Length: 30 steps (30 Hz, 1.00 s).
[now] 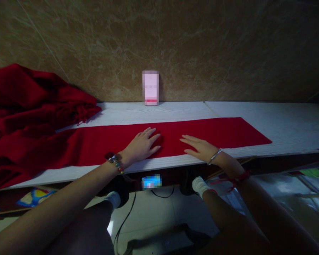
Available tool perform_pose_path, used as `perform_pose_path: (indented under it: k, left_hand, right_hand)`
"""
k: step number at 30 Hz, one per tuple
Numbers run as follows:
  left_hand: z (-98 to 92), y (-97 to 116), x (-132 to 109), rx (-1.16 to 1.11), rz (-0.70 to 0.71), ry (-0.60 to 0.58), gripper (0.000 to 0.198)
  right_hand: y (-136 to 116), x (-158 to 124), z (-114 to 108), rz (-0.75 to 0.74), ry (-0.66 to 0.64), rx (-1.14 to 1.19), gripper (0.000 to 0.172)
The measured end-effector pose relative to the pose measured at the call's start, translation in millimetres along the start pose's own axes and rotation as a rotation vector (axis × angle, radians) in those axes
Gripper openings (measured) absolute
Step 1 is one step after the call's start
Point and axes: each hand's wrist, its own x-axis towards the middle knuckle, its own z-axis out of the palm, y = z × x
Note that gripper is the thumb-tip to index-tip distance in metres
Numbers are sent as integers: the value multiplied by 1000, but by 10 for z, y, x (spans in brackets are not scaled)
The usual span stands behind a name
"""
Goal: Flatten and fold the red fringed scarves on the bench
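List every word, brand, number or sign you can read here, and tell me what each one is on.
None can be read.
Phone against the wall: screen blurred into blocks, nothing legible.
Blue item below the table edge: also blurred into blocks.
Watch: too small and dark to read.
Red cloth: no lettering visible.

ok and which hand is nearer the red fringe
Left. The left hand is on the flat red cloth, to the right of the fringe; the right hand is farther right, along the same cloth.
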Motion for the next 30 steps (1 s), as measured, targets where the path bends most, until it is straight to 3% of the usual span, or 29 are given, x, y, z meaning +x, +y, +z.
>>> perform_pose_path:
  k: [3, 6, 12, 17, 20, 23, 27, 30]
  left_hand:
    - [-58, 166, -40, 41, 168, -5, 40]
    - [-86, 216, -108, 92, 238, -33, 31]
    - [-92, 241, -142, 150, 308, -34, 25]
    - [-123, 237, -105, 85, 259, -79, 28]
    - [-173, 103, 93, 35, 248, -126, 30]
    - [-199, -88, 457, -1, 198, -96, 30]
    - [-164, -216, 947, -64, -34, -150, 41]
    - [-131, -194, 1171, -101, -108, -171, 47]
  right_hand:
    - [-209, -18, 8, -97, 18, -89, 31]
    - [-214, -113, -4, -105, 49, -198, 26]
    - [-178, -192, -16, -142, 52, -295, 21]
    - [-319, -123, -66, -105, -22, -355, 22]
    - [-392, -82, -115, -66, -115, -409, 25]
    - [-440, -71, -155, -23, -174, -421, 31]
    - [-462, -93, -157, -13, -152, -409, 39]
    - [-447, -103, -104, -15, -91, -443, 36]
